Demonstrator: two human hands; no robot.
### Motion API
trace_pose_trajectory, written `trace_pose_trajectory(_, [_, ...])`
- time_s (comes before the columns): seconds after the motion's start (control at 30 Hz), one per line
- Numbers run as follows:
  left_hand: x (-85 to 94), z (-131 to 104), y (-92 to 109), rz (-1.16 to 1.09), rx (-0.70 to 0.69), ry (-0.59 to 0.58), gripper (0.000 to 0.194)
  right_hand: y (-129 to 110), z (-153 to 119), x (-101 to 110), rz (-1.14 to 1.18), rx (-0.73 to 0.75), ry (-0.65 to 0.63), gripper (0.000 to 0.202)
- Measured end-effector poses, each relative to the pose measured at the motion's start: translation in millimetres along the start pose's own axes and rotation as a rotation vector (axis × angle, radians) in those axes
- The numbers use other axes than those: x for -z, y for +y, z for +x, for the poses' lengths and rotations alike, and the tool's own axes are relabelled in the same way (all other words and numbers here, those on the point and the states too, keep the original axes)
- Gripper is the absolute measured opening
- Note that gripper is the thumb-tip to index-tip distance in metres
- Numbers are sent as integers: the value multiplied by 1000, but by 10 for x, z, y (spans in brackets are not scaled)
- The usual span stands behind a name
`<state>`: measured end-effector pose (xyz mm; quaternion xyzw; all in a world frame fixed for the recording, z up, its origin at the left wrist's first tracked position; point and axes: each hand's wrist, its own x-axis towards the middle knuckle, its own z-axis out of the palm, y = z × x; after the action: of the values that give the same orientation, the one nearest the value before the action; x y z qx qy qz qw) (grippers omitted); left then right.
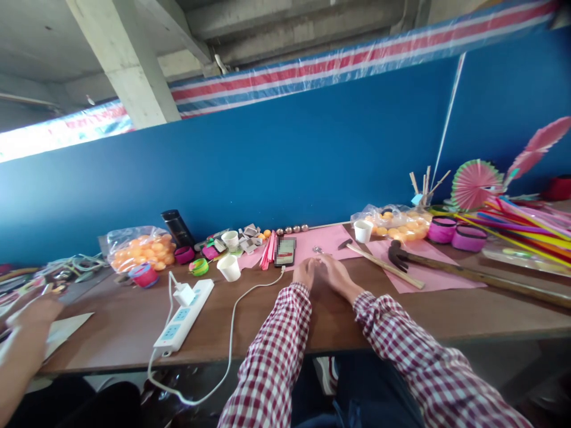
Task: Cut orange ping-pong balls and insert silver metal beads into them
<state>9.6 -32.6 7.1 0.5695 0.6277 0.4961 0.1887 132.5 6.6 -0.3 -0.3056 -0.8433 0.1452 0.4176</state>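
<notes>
My left hand and my right hand are close together at the near edge of a pink sheet. Their fingers are curled in toward each other, and whatever they hold is too small or hidden to make out. Just beyond the fingertips lie small shiny metal pieces. A phone sits to the left of my left hand, with a white cable at its lower end. Right of my right hand, a small wooden-handled hammer lies slanted across the pink paper.
A claw hammer stretches along the right side. Bags of orange balls and white paper cups stand at the back. A power strip lies front left. Another person's hand is at far left. A blue partition rises behind.
</notes>
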Motion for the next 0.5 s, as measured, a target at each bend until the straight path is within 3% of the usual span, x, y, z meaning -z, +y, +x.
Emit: trace_pose_trajectory(0.5, [0, 3, 2, 9, 5, -5, 30, -51, 16, 20, 42, -55, -24, 25])
